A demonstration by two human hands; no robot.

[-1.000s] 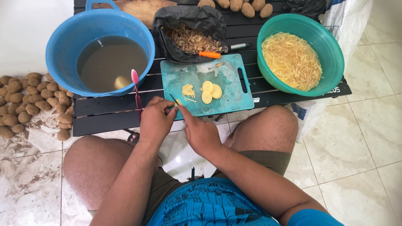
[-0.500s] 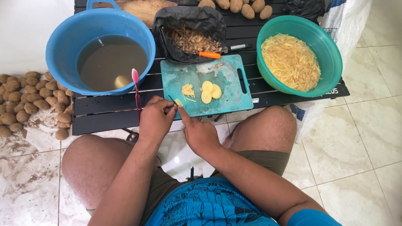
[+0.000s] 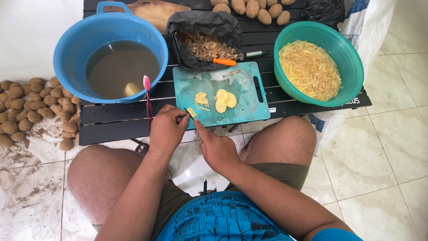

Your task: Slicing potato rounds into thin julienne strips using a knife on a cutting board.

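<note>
While the left hand (image 3: 166,130) curls closed around a small knife (image 3: 185,111) at the near left corner of the teal cutting board (image 3: 243,87), the right hand (image 3: 217,147) sits just beside it, its forefinger stretched toward a small potato piece (image 3: 191,112) at the board's edge; whether that hand grips anything I cannot tell. On the board lie three round potato slices (image 3: 224,99) and a little heap of cut sticks (image 3: 200,97). Behind the board a black plastic bag (image 3: 203,24) lies open, filled with brown peelings, and an orange-handled peeler (image 3: 224,61) rests on its front lip. To the right, a white woven sack (image 3: 372,18) with blue print stands against the table's corner, and a small white label (image 3: 272,109) sits on the table edge near the board. A green bowl (image 3: 352,56) holds pale potato strips; a blue tub (image 3: 73,49) holds murky water, with a pink toothbrush (image 3: 146,96) leaning at its rim. Whole potatoes (image 3: 252,6) line the far side of the black slatted table (image 3: 111,118), and more are piled on the floor (image 3: 26,109) at left. The floor is glossy cream marble tile (image 3: 392,143), smeared with dirt near that pile.
</note>
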